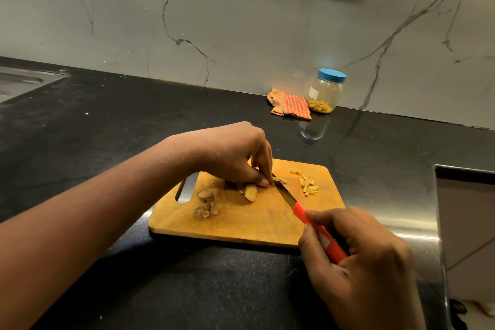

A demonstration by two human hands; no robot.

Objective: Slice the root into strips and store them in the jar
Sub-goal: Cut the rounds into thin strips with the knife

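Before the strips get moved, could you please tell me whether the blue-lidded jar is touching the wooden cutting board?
Apart. The head view shows bare black counter between the blue-lidded jar and the wooden cutting board.

- I have one view, from the camera worn on the person's head, looking forward and down across the black countertop (107, 120) toward the marble wall (241, 21) behind it.
- It sits close over the wooden cutting board (241, 225), low in the middle of my frame; the left hand (230, 153) reaches in from lower left, the right hand (361, 262) from lower right.
- The wide lens takes in the sink (18, 83) at the countertop's far left edge and the jar (325, 94) at its back edge.
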